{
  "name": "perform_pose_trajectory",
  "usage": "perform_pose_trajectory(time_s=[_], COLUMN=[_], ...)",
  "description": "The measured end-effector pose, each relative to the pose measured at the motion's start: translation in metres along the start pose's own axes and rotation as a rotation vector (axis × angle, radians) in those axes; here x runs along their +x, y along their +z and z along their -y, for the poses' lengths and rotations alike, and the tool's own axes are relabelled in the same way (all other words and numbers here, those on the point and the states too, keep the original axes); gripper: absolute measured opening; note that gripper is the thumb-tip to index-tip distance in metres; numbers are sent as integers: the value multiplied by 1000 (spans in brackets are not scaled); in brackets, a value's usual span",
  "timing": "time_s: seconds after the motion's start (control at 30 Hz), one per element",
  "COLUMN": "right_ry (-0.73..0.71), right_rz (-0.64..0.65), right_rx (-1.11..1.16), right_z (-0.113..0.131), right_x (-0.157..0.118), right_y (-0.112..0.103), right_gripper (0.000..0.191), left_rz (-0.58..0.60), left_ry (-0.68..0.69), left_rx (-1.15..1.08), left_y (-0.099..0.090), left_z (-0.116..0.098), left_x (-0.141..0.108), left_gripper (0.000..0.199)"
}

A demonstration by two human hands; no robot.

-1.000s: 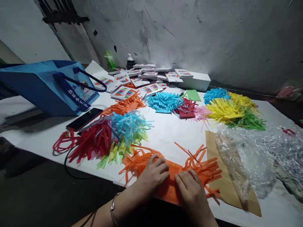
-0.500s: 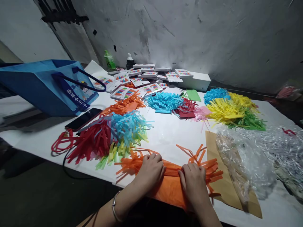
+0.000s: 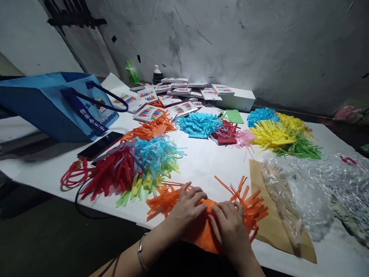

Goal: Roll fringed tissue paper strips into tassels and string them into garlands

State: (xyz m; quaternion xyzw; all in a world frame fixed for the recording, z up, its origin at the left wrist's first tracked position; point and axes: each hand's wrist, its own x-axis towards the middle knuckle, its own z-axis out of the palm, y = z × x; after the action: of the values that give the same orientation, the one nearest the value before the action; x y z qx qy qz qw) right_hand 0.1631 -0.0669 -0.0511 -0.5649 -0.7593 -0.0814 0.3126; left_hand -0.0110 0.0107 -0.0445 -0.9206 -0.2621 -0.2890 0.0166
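Orange tissue paper (image 3: 201, 234) with fringed ends lies crosswise at the table's front edge, its middle partly folded or rolled. My left hand (image 3: 186, 209) holds its left part, fingers bent over the top with small gaps between them. Close beside it, my right hand (image 3: 230, 223) grips the right part, thumb on the near side and fingers curled on top. Orange strips fan out beyond both hands. The paper under my palms is hidden.
Left stand a blue bag (image 3: 52, 104), a phone (image 3: 100, 145) and a red fringed tassel (image 3: 112, 173). Coloured tassels, including a blue one (image 3: 198, 125), and printed packs (image 3: 150, 111) lie behind. Brown paper (image 3: 268, 215) and clear plastic (image 3: 302, 200) are at right.
My left hand has shifted slightly right and its fingers have lifted and spread a little. Both hands are closer together, and the orange paper is more bunched between them.
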Motion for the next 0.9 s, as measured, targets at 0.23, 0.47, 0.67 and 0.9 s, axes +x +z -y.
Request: perform_pose_trajectory(time_s=[0.23, 0.47, 0.67, 0.9], right_ry=[-177, 47, 318, 101], right_rz=[10, 18, 27, 106], right_rx=[-20, 130, 24, 88], right_z=[-6, -6, 4, 1], right_x=[-13, -24, -14, -13], right_y=[-9, -19, -9, -8], right_gripper=[36, 27, 21, 15], left_rz=[51, 218, 330, 283], left_ry=[82, -58, -319, -105], left_rx=[-112, -125, -49, -46], left_y=[-1, -4, -10, -9], left_z=[4, 3, -10, -3], left_x=[-12, -21, 1, 2], left_gripper=[21, 9, 13, 15])
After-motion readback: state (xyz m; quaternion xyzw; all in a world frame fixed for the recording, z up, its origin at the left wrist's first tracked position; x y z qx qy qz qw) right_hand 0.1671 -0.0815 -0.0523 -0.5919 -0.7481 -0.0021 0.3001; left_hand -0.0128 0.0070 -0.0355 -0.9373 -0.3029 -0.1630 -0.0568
